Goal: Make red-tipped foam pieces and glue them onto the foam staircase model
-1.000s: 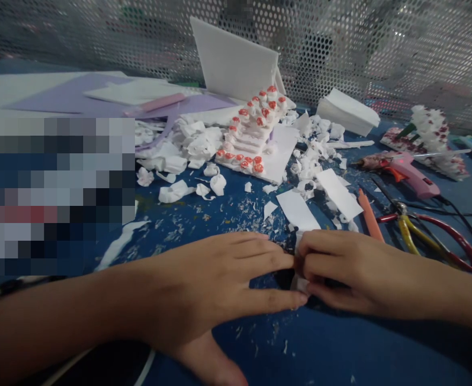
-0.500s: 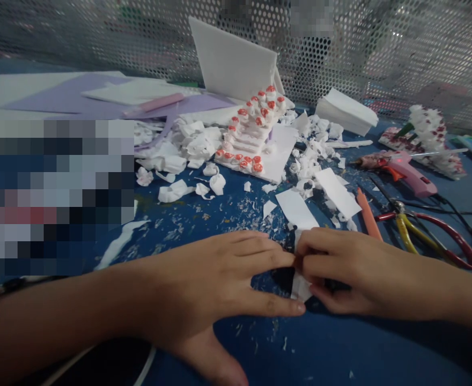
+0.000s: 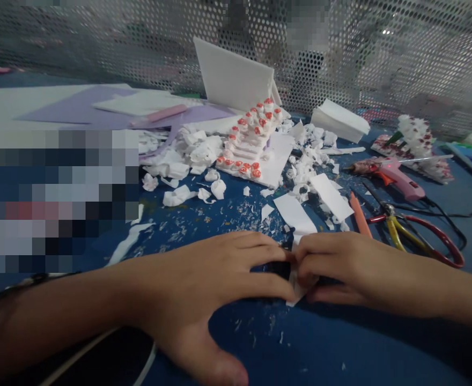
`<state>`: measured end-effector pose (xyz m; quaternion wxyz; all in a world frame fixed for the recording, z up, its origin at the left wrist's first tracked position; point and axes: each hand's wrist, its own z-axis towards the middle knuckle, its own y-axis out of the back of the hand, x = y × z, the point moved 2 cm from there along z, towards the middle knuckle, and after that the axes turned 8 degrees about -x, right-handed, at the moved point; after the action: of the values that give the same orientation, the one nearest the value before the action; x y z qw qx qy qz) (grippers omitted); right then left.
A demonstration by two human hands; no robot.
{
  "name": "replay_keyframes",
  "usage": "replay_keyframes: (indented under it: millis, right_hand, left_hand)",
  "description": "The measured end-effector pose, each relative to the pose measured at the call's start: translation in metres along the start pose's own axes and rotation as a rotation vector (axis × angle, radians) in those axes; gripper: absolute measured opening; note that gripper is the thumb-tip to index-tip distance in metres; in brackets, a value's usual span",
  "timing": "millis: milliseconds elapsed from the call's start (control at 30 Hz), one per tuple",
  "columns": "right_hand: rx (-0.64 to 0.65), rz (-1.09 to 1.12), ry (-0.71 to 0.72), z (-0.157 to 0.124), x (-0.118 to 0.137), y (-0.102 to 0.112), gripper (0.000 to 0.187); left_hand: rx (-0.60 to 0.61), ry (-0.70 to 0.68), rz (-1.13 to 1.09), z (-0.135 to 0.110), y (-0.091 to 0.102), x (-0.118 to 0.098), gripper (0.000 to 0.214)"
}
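My left hand (image 3: 215, 279) lies low on the blue table (image 3: 340, 348), its fingertips pressing a small white paper strip (image 3: 296, 287). My right hand (image 3: 336, 265) meets it from the right, fingers curled and pinching the same strip. The strip's lower corner pokes out beneath both hands; most of it is hidden by my fingers.
Beyond the hands lie white paper strips (image 3: 294, 212), curled scraps (image 3: 196, 153), a stepped white model with red-topped pieces (image 3: 250, 142), a folded white card (image 3: 234, 78), a pink glue gun (image 3: 397, 174), red-handled scissors (image 3: 425, 236), an orange pencil (image 3: 359, 217) and purple sheets (image 3: 79, 104). A perforated metal screen (image 3: 381, 53) backs the table.
The view shifted slightly down and left. My left fingers slid a little nearer the right hand, and the strip's lower corner now shows beneath them.
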<state>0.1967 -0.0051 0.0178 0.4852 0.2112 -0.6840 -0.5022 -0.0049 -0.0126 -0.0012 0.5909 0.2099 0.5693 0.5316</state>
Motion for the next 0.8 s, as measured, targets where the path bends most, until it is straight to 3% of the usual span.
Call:
replay_keyframes:
  millis: [100, 233, 367, 500, 633, 800]
  right_hand:
    - [-0.052, -0.119, 0.071, 0.001, 0.003, -0.002, 0.016]
    - [-0.166, -0.408, 0.294, 0.001, 0.007, -0.008, 0.022]
    - [-0.175, -0.435, 0.348, 0.0, 0.009, -0.008, 0.023]
    - [-0.198, -0.07, 0.192, 0.0, 0.011, 0.002, 0.015]
    - [-0.371, 0.366, -0.055, 0.001, 0.009, 0.011, 0.011]
    - [-0.522, 0.729, -0.273, 0.002, 0.002, 0.019, 0.017]
  left_hand:
    - [-0.095, 0.04, -0.092, -0.001, 0.001, -0.001, 0.065]
    - [-0.109, 0.084, -0.039, 0.003, -0.002, -0.001, 0.064]
    - [-0.134, 0.142, 0.036, 0.011, -0.006, -0.003, 0.061]
    - [-0.157, 0.198, 0.056, 0.022, -0.008, -0.005, 0.047]
    - [-0.232, 0.224, 0.076, 0.032, -0.005, -0.008, 0.023]
    - [-0.314, 0.25, -0.008, 0.042, 0.0, -0.009, 0.013]
